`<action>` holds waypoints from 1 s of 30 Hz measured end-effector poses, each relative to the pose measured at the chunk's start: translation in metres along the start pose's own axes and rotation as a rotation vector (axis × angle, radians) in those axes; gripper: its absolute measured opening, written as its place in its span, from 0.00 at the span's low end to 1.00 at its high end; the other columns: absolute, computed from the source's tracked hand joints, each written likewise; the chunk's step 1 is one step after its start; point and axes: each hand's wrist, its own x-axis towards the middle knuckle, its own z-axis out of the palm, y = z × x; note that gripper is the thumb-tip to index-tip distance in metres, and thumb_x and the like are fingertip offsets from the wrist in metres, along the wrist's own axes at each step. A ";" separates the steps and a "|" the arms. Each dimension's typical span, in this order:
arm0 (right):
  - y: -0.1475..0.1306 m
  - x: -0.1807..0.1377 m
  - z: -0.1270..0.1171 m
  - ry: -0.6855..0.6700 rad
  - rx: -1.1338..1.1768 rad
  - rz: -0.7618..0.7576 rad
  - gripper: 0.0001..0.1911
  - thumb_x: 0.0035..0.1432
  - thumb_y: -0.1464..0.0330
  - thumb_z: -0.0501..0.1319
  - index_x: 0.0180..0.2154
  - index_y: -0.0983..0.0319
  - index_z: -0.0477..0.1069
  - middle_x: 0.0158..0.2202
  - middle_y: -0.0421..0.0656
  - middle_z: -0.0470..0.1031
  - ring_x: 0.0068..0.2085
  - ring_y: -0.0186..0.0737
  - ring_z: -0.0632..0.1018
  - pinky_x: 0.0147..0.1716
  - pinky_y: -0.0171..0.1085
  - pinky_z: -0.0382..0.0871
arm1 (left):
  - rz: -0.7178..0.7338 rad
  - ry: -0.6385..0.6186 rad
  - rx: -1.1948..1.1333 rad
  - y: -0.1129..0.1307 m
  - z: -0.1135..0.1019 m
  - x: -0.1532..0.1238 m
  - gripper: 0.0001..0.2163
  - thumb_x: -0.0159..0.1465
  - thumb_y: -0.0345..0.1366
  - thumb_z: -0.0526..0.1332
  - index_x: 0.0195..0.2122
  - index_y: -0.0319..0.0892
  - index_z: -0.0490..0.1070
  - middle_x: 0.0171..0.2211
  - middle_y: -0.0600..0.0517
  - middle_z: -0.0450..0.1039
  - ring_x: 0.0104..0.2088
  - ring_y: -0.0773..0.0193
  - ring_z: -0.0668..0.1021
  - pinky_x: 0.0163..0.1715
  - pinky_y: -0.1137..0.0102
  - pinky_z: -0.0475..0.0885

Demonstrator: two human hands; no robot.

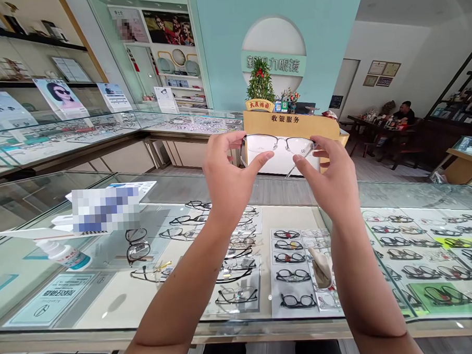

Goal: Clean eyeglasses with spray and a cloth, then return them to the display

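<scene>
Item: spectacles (278,144), thin metal rim, clear lenses. They are held raised at upper centre of the frame, well above the worktop (242,328) and touching nothing on it.

Axis: the long axis of the spectacles runs level, left to right across the frame, with the lens fronts turned roughly toward the camera.

Left hand (228,180): closed narrowly on the left end of the frame front, pinched between thumb and fingertips.

Right hand (330,180): closed likewise on the right end. One temple is seen slanting down beside its thumb; the other temple is hidden, so its position cannot be told.

Relation: the spectacles are spanned between the hands, one end to each, neither hand nearer than the other. Both forearms rise from the lower edge of the frame.

Surroundings:
- spray bottle (65,253), lying on the glass at left
- dark frames (137,246), lying loose near it
- rows of frames (290,258), displayed under the glass at centre and right
- cloth (321,270), beige, possibly on top of the glass
- cashier desk (292,125), behind the spectacles
- seated person (405,112), upper right, well apart
</scene>
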 end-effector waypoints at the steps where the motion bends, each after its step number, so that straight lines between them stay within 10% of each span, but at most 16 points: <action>1: 0.000 0.000 0.000 -0.002 0.003 -0.005 0.24 0.67 0.53 0.68 0.60 0.55 0.76 0.55 0.50 0.80 0.51 0.52 0.82 0.50 0.54 0.79 | 0.011 0.002 0.006 -0.001 0.000 0.000 0.23 0.59 0.43 0.82 0.52 0.48 0.78 0.53 0.47 0.81 0.52 0.51 0.83 0.48 0.59 0.80; 15: -0.003 0.001 0.001 0.086 -0.069 -0.163 0.27 0.71 0.53 0.65 0.68 0.49 0.71 0.57 0.50 0.74 0.60 0.59 0.78 0.58 0.62 0.76 | -0.207 -0.126 -0.237 -0.036 0.016 0.007 0.24 0.59 0.46 0.80 0.55 0.47 0.81 0.49 0.44 0.84 0.53 0.50 0.85 0.46 0.60 0.82; 30: 0.008 0.011 0.003 0.141 0.347 0.047 0.23 0.75 0.51 0.60 0.62 0.54 0.79 0.58 0.51 0.82 0.58 0.51 0.83 0.54 0.54 0.83 | 0.198 0.126 -0.011 -0.035 0.017 0.003 0.32 0.60 0.58 0.79 0.60 0.50 0.77 0.57 0.43 0.78 0.62 0.44 0.79 0.53 0.53 0.83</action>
